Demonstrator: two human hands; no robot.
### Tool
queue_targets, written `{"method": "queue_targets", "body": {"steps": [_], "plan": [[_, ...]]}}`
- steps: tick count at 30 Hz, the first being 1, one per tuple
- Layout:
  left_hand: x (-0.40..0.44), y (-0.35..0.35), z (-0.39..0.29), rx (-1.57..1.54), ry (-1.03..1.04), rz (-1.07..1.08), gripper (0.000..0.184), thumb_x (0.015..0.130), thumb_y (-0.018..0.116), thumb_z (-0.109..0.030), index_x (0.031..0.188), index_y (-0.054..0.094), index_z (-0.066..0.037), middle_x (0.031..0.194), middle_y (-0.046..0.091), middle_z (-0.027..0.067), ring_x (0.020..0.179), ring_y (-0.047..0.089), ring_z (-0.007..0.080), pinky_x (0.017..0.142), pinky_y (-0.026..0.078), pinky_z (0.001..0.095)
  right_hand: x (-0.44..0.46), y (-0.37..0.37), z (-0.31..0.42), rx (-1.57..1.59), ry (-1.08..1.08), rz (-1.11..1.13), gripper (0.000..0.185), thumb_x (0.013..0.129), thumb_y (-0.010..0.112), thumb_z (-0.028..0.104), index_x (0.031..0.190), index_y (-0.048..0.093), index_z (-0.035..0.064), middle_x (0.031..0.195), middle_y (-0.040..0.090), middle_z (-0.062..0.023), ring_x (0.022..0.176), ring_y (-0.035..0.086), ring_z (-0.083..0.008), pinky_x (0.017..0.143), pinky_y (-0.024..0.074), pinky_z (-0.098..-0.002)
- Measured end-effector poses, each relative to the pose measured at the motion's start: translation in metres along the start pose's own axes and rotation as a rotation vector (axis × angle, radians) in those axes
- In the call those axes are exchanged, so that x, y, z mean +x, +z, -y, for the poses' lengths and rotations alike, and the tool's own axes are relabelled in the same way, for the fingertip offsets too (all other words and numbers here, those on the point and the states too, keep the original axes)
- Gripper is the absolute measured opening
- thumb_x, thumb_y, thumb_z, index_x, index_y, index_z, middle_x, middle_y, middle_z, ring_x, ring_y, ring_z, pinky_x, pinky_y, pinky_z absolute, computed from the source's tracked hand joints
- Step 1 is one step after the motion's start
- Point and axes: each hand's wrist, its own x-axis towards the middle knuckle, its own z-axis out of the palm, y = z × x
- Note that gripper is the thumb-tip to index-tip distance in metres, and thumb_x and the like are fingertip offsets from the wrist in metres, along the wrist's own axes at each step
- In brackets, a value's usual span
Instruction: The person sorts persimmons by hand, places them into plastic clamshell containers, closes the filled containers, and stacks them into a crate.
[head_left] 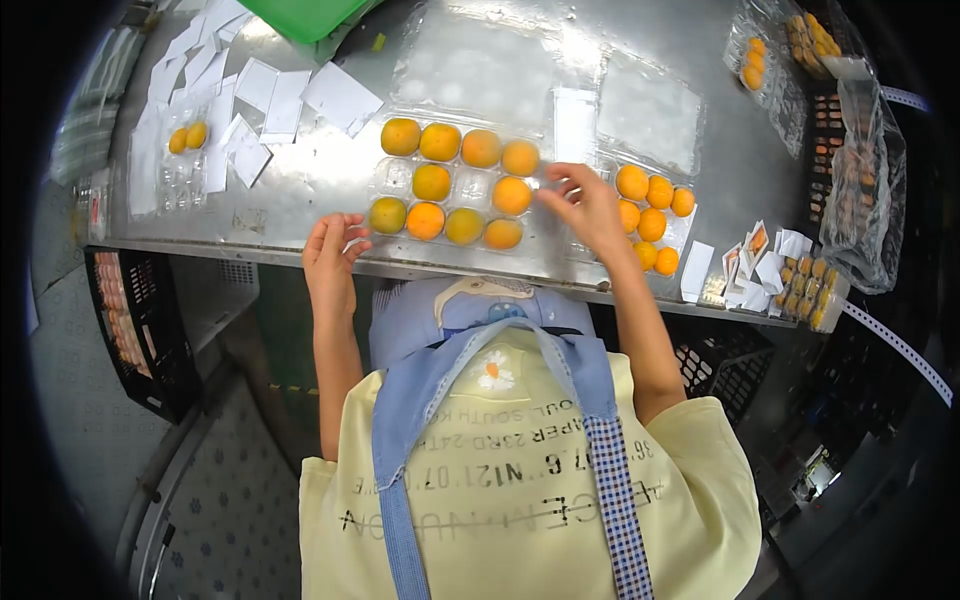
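A clear plastic fruit tray (472, 187) lies in front of me with several oranges (440, 141) in three rows. Two cups in its middle row hold no fruit. Its lid (475, 70) is folded back on the far side. My left hand (335, 245) is by the tray's near left corner, fingers loosely bent and apart, holding nothing I can see. At the right edge, my right hand (585, 205) has thumb and fingers apart, close to an orange (512, 196) but not gripping it. Right of this hand sits a second tray of smaller oranges (651, 224), its lid (650, 112) laid back.
White paper slips (285, 105) are scattered at the left, near a tray with two oranges (188, 137). A green container (305, 15) stands at the back. Packed fruit boxes (808, 285) and plastic wrap (865, 190) crowd the right end. Black crates (140, 330) are below the metal table (270, 215).
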Motion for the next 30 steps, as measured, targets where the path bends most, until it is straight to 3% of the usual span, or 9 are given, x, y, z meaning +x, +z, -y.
{"method": "queue_targets", "body": {"steps": [2, 5, 8, 11, 14, 20, 23, 27, 30], "plan": [[0.003, -0.002, 0.003, 0.002, -0.008, 0.006, 0.017, 0.094, 0.052, -0.020, 0.091, 0.059, -0.005, 0.093, 0.063, 0.0067, 0.080, 0.058, 0.0124, 0.069, 0.049, 0.0257, -0.010, 0.019, 0.021, -0.215, -0.065, -0.005, 0.038, 0.073, 0.073, 0.024, 0.105, 0.062, 0.0076, 0.094, 0.063, -0.0091, 0.077, 0.062, -0.0230, 0.066, 0.0499, -0.0361], [0.009, 0.001, 0.006, 0.012, -0.012, 0.041, 0.017, 0.094, 0.052, -0.021, 0.091, 0.060, -0.005, 0.092, 0.063, 0.0056, 0.080, 0.058, 0.0120, 0.069, 0.048, 0.0254, -0.014, 0.037, 0.028, -0.480, -0.163, -0.042, 0.040, 0.071, 0.075, 0.026, 0.103, 0.062, 0.0065, 0.093, 0.062, -0.0106, 0.074, 0.063, -0.0241, 0.062, 0.0506, -0.0356], [0.012, 0.010, 0.005, 0.014, -0.001, 0.083, 0.018, 0.094, 0.052, -0.021, 0.091, 0.060, -0.005, 0.091, 0.063, 0.0047, 0.080, 0.058, 0.0111, 0.069, 0.048, 0.0251, -0.010, 0.040, 0.037, -0.589, -0.083, -0.037, 0.040, 0.069, 0.075, 0.028, 0.101, 0.061, 0.0065, 0.092, 0.060, -0.0105, 0.074, 0.062, -0.0272, 0.061, 0.0503, -0.0383], [0.014, 0.016, 0.004, 0.040, -0.004, 0.111, 0.018, 0.094, 0.052, -0.021, 0.091, 0.060, -0.005, 0.090, 0.062, 0.0041, 0.079, 0.057, 0.0101, 0.068, 0.048, 0.0250, -0.006, 0.042, 0.033, -0.573, -0.095, -0.036, 0.044, 0.068, 0.075, 0.029, 0.101, 0.058, 0.0062, 0.094, 0.060, -0.0113, 0.074, 0.062, -0.0277, 0.062, 0.0503, -0.0393], [0.013, 0.018, 0.003, 0.037, 0.006, 0.121, 0.019, 0.094, 0.052, -0.021, 0.092, 0.060, -0.004, 0.089, 0.062, 0.0036, 0.078, 0.057, 0.0094, 0.068, 0.047, 0.0247, -0.008, 0.042, 0.032, -0.514, -0.095, -0.042, 0.047, 0.068, 0.077, 0.025, 0.104, 0.054, 0.0060, 0.089, 0.059, -0.0091, 0.072, 0.061, -0.0220, 0.061, 0.0499, -0.0343], [0.011, 0.019, 0.011, 0.054, -0.019, 0.136, 0.019, 0.094, 0.052, -0.021, 0.092, 0.060, -0.004, 0.088, 0.062, 0.0033, 0.077, 0.056, 0.0086, 0.068, 0.047, 0.0240, -0.021, 0.042, 0.010, 0.265, 0.061, -0.084, 0.047, 0.071, 0.076, 0.015, 0.111, 0.053, 0.0068, 0.083, 0.056, -0.0034, 0.072, 0.056, -0.0111, 0.061, 0.0463, -0.0227], [0.009, 0.031, 0.015, 0.078, -0.037, 0.177, 0.019, 0.094, 0.051, -0.020, 0.091, 0.060, -0.004, 0.088, 0.063, 0.0033, 0.076, 0.057, 0.0082, 0.067, 0.047, 0.0231, -0.023, 0.041, -0.001, 0.035, 0.024, 0.001, 0.048, 0.071, 0.076, 0.019, 0.112, 0.055, 0.0069, 0.084, 0.057, -0.0045, 0.073, 0.057, -0.0136, 0.063, 0.0473, -0.0248], [0.006, 0.044, 0.021, 0.123, -0.026, 0.270, 0.019, 0.095, 0.051, -0.020, 0.091, 0.060, -0.004, 0.086, 0.063, 0.0032, 0.076, 0.057, 0.0077, 0.066, 0.047, 0.0212, -0.020, 0.046, 0.021, -0.333, -0.099, -0.096, 0.052, 0.069, 0.075, 0.037, 0.108, 0.059, 0.0062, 0.087, 0.060, -0.0092, 0.072, 0.061, -0.0244, 0.068, 0.0495, -0.0353], [0.007, 0.045, 0.026, 0.148, -0.007, 0.333, 0.016, 0.093, 0.053, -0.018, 0.095, 0.059, -0.004, 0.090, 0.063, 0.0038, 0.077, 0.057, 0.0080, 0.067, 0.047, 0.0211, -0.014, 0.047, 0.018, -0.270, 0.021, -0.030, 0.052, 0.070, 0.078, 0.025, 0.113, 0.057, 0.0048, 0.083, 0.061, -0.0080, 0.073, 0.060, -0.0158, 0.066, 0.0491, -0.0283]]}}
